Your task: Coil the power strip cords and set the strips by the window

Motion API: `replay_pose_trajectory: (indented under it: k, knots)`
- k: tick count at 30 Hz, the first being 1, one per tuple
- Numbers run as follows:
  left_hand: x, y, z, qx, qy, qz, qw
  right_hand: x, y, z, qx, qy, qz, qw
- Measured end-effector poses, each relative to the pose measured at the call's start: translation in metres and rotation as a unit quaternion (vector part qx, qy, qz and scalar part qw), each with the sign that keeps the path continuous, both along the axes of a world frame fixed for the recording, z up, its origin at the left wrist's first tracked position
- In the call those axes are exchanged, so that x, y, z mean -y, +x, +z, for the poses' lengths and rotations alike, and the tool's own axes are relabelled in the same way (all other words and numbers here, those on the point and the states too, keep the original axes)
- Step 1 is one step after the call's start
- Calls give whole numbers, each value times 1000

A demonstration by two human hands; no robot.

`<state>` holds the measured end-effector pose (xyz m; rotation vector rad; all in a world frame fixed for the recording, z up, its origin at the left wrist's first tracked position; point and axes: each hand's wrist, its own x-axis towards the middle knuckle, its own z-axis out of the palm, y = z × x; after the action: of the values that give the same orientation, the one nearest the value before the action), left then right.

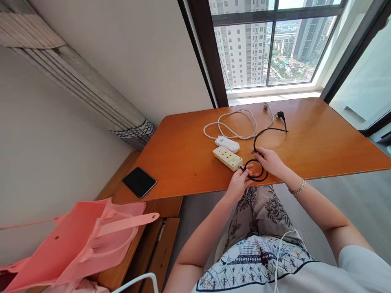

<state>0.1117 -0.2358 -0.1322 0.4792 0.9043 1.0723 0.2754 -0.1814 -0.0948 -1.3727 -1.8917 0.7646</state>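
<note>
A black cord [262, 180] lies coiled in loops at the table's front edge. My left hand [238, 184] is closed on the loops near where the cord enters a cream power strip [228, 158]. With its fingers pinched, my right hand [270, 162] grips the same cord at the top of the coil. From there the cord runs back to a black plug [280, 116]. Just behind the cream strip sits a smaller white power strip [227, 144], its white cord [233, 133] looped loosely and ending in a light plug [266, 106].
The brown wooden table [183, 162] stands before a window [265, 53]. A black phone or small tablet [139, 182] lies at its left edge. A pink bag [82, 240] sits at lower left, beside wooden drawers [163, 248]. A tied curtain [91, 89] hangs left.
</note>
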Motion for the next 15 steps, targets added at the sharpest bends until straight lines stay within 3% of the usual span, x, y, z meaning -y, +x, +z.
replay_pose_trajectory:
  k: [2,5,10,15]
  knots:
    - [0,-1,0,4,8,8,1000,2,4,-3,-20,-1,-11,1000]
    - [-2,-2,-1,12,11,27,1000,4,13,-10,-125,-60,-8,990]
    - [-5,-3,-2,17,3,42,999,14,19,-19,-319,-120,-65,938]
    - [-6,0,-2,-2,14,53,998,38,7,-24,-397,-144,-80,903]
